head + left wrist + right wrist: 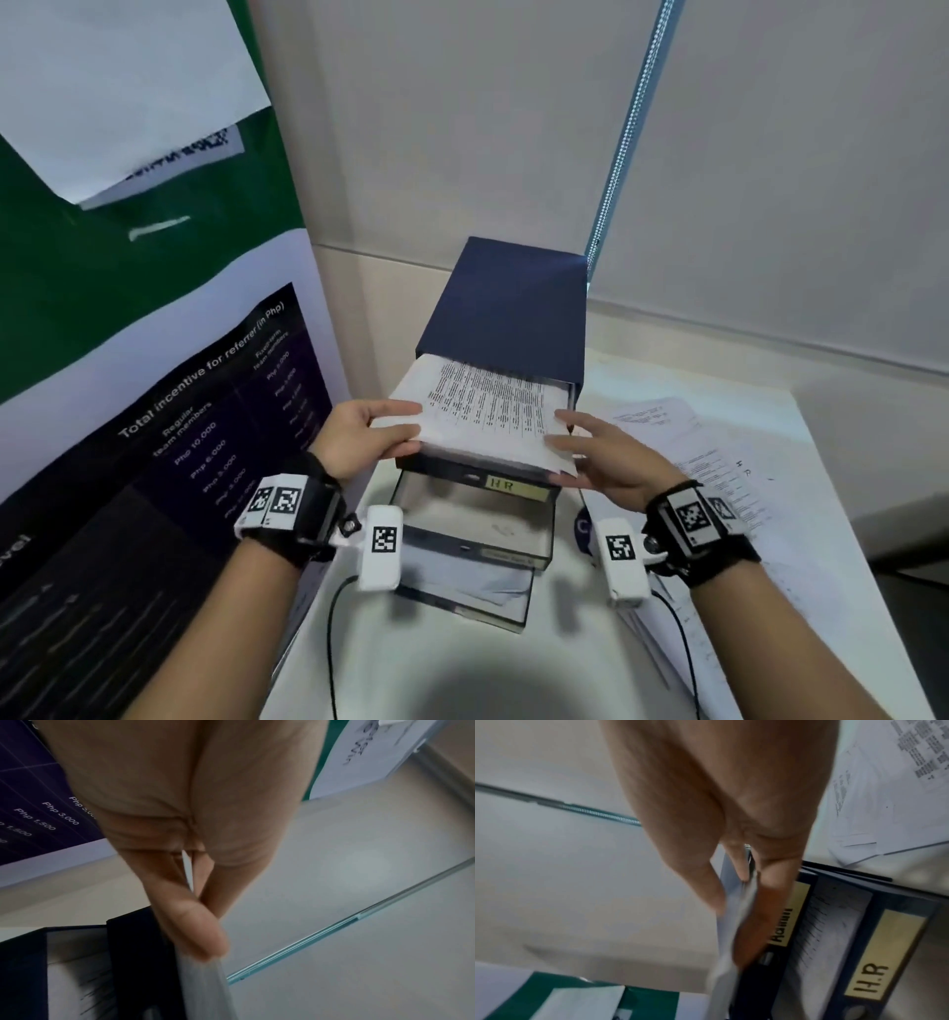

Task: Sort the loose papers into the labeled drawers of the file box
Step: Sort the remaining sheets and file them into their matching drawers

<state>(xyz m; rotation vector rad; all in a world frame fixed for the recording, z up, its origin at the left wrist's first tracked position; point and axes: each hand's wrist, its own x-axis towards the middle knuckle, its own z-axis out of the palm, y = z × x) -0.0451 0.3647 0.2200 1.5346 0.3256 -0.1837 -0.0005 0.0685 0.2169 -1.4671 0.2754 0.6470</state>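
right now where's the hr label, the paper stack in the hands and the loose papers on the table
hr label (pixel 515 485), head view, middle of the yellow strip
paper stack (pixel 493 406), head view, printed top sheet
loose papers (pixel 719 462), head view, top sheet

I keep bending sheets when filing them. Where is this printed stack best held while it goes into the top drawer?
By its two side edges near the front, one hand per side, as the left hand and right hand pinch the printed stack; it lies flat, half inside.

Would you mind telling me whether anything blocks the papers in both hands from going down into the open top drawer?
Nothing visible does: the stack of papers, held by the left hand and right hand, sits directly over the top drawer.
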